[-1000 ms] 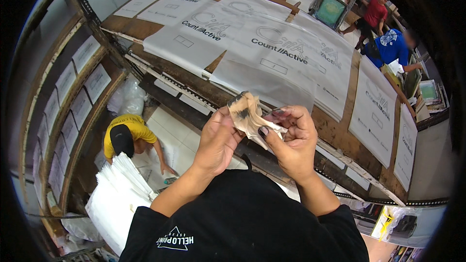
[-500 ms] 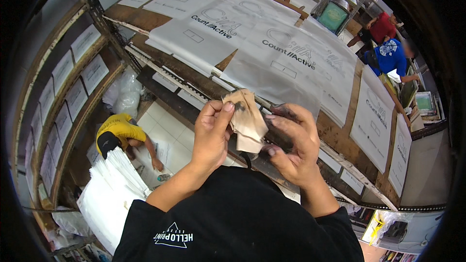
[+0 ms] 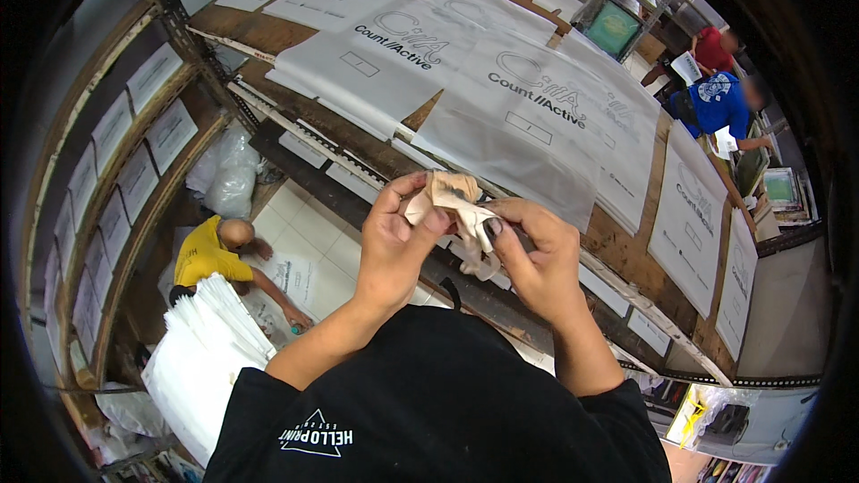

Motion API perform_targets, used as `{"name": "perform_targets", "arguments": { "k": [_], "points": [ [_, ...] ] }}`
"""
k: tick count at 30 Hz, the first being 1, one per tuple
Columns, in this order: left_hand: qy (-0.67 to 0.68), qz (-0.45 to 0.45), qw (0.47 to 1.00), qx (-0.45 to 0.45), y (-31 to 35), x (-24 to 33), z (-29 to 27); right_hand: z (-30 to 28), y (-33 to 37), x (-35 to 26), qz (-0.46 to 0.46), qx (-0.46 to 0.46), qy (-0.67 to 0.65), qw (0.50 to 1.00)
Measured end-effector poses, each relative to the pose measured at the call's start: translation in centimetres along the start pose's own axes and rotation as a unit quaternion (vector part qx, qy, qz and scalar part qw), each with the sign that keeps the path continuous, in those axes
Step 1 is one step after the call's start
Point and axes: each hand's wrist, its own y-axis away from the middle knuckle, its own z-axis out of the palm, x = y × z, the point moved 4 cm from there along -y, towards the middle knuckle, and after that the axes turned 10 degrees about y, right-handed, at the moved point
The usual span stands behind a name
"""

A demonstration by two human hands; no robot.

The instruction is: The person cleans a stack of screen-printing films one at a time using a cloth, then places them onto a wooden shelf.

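A crumpled beige rag (image 3: 458, 194) with black smudges is bunched between my two hands, just in front of the table edge. My left hand (image 3: 394, 237) pinches one side of it with the thumb on top. On the other side my right hand (image 3: 540, 255) closes on the cloth, its thumb and fingertips stained black. A loose end of the rag droops between the hands. Beyond them lie printed white plastic bags (image 3: 519, 98), spread flat over the brown board of the table.
At left stands a curved-looking rack (image 3: 143, 134) with printed white sheets. Below it a person in yellow (image 3: 210, 255) crouches on the tiled floor (image 3: 309, 224) beside a white stack (image 3: 210, 367). Other people, one in blue (image 3: 720, 107), work at far right near screen frames (image 3: 613, 31).
The rag, earlier held out flatter, is now crumpled. My right hand, earlier more spread beside it, has closed on it. The crouching person has shifted and leans over the floor.
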Motion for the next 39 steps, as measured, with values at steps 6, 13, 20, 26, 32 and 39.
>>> {"name": "perform_targets", "arguments": {
  "k": [6,13,20,26,32,39],
  "points": [
    [-0.021,-0.023,0.997,-0.076,0.2,0.4,0.5,1.1,0.1,1.4,0.115,-0.012,-0.177,0.977],
    [-0.062,-0.067,0.996,-0.014,0.0,-0.4,-0.2,1.8,0.4,2.7,0.229,0.006,-0.378,0.897],
    [-0.001,-0.121,0.992,-0.034,0.3,-0.1,0.0,0.5,0.3,4.4,0.215,0.068,-0.290,0.930],
    [0.054,-0.172,0.981,-0.072,0.4,-0.3,-0.2,0.7,1.6,4.3,0.073,0.075,-0.139,0.985],
    [-0.118,0.010,0.990,-0.073,0.4,-0.2,0.5,0.5,2.6,2.3,0.108,0.077,-0.163,0.978],
    [-0.156,-0.005,0.987,-0.047,0.9,-1.0,1.6,0.7,2.9,0.8,0.102,0.073,-0.024,0.992]
  ]
}}
